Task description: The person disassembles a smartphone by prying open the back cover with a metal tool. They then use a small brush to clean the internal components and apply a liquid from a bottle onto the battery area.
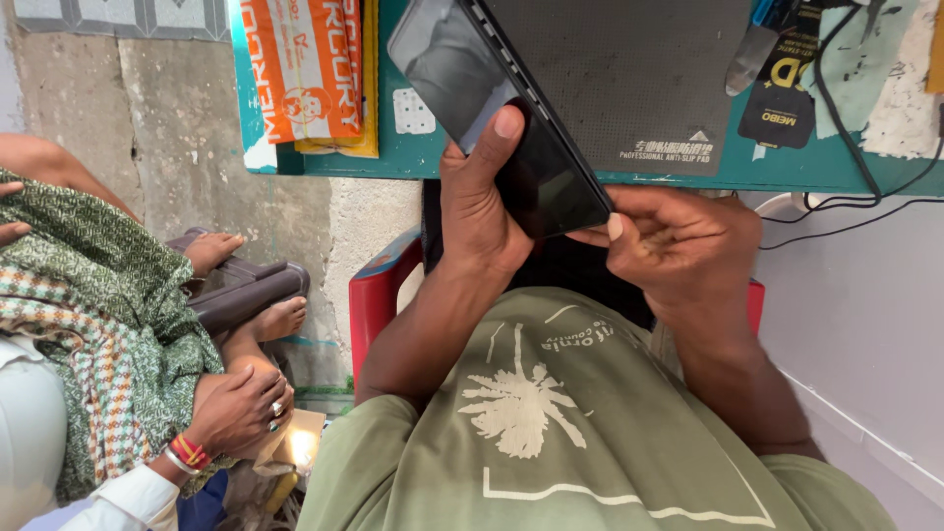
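Observation:
My left hand (477, 211) grips a black smartphone (462, 74) from below, thumb pressed on its dark glass screen. The phone is tilted, its far end over the table. My right hand (678, 241) touches the phone's near right corner, thumbnail set against the edge, the fingers curled. Both hands are above my lap, just in front of the table's edge.
A teal table (806, 167) carries a dark grey anti-slip mat (629, 69), an orange packet (305, 64), small tools and black cables (855, 157). I sit on a red chair (379, 295). Another person sits at the left, a hand (241, 408) on their knee, bare feet on a brown stool (246, 290).

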